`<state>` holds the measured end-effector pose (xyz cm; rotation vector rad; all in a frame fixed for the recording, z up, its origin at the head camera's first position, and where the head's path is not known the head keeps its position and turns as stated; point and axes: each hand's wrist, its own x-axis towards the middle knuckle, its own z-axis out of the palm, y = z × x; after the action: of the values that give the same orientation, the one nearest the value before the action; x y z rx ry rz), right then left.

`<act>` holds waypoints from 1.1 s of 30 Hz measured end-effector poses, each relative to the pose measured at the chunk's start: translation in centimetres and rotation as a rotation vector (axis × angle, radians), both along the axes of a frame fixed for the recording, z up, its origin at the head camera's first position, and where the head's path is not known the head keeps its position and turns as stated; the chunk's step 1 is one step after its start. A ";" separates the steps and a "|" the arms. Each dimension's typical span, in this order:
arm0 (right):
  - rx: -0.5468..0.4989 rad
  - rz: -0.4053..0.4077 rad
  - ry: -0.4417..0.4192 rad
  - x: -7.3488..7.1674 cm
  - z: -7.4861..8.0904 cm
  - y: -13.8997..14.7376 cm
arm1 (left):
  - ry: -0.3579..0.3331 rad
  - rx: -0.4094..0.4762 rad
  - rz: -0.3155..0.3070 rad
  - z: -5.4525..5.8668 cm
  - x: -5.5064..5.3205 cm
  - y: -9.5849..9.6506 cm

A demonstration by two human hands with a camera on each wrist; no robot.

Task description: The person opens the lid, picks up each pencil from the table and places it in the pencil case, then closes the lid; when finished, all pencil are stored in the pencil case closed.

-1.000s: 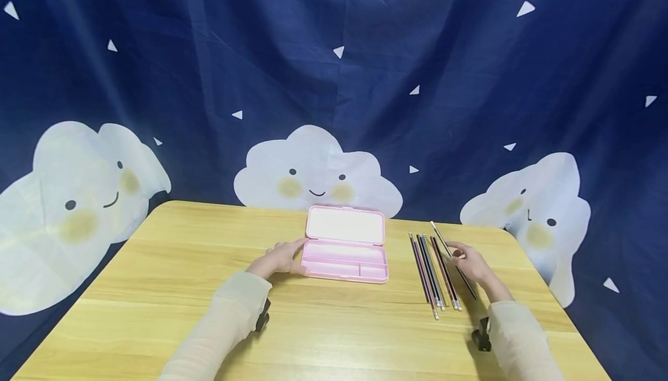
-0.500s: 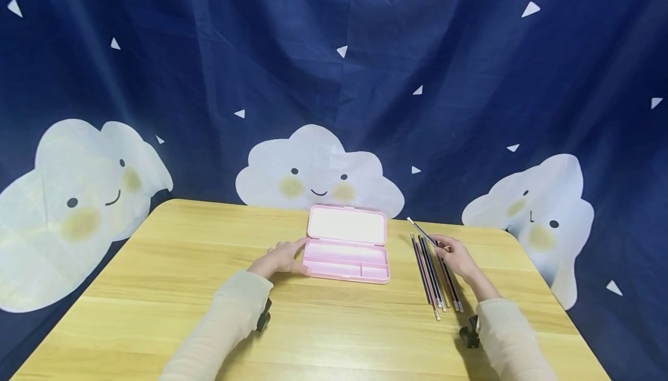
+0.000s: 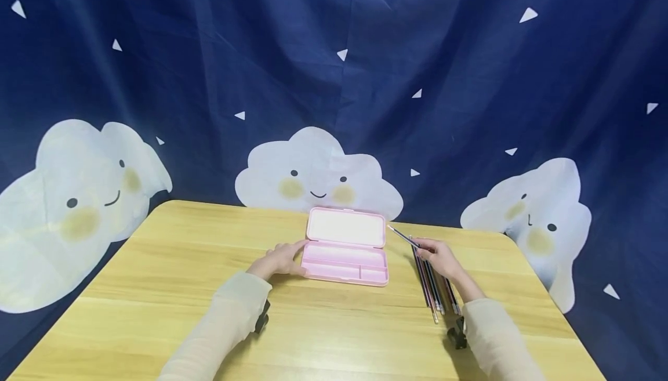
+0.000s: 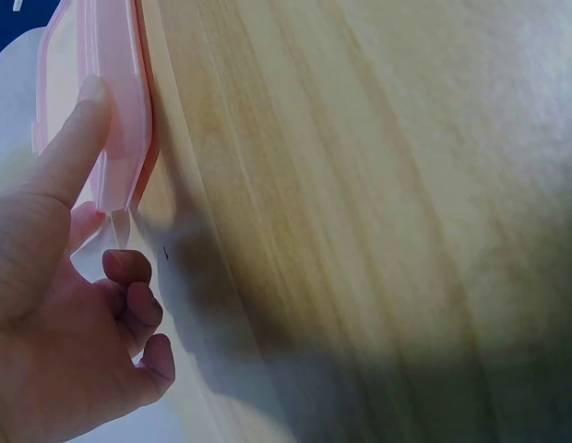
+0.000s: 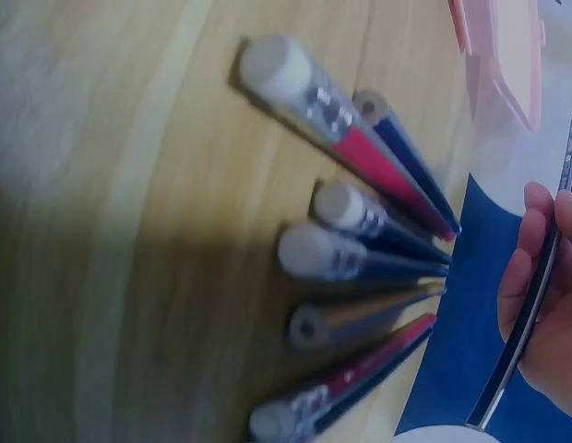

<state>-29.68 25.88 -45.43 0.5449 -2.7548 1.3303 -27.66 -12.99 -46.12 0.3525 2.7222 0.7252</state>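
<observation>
A pink pencil case (image 3: pixel 334 280) lies opened at the middle of the table, its pale-lined lid (image 3: pixel 347 227) tipped back. At its left end, my left hand (image 3: pixel 279 259) grips it; in the left wrist view the thumb (image 4: pixel 83 129) lies along the pink side while other fingers curl below. My right hand (image 3: pixel 438 258) pinches a dark pencil (image 5: pixel 530 314) and holds it raised, its pale far end pointing toward the case. Below that hand, several pencils (image 3: pixel 433 305) lie side by side on the table, partly hidden by it.
The wooden table (image 3: pixel 323 334) stretches around the case and pencils. A dark blue curtain (image 3: pixel 292 50) with clouds hangs right behind its back edge. In the case tray, dividers form a long rear compartment and two front ones.
My right hand has lifted the dark pencil from the right side of the row and carried it left over the other pencils. My left hand stays on the case.
</observation>
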 end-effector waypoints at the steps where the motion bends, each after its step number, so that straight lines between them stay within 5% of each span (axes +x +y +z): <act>1: 0.006 0.008 0.006 -0.1 -0.1 -0.2 | -0.002 0.001 0.003 0.0 0.0 0.0; 18: 0.049 0.060 0.031 -0.5 0.1 -3.8 | -0.016 -0.012 0.012 -0.1 -0.1 0.0; 33: 0.008 0.226 0.022 -0.8 -0.6 -7.6 | -0.003 -0.009 0.003 0.2 0.0 0.0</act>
<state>-30.43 18.25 -46.00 0.8882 -2.7484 1.3442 -27.69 -12.97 -45.96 0.3451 2.7225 0.7142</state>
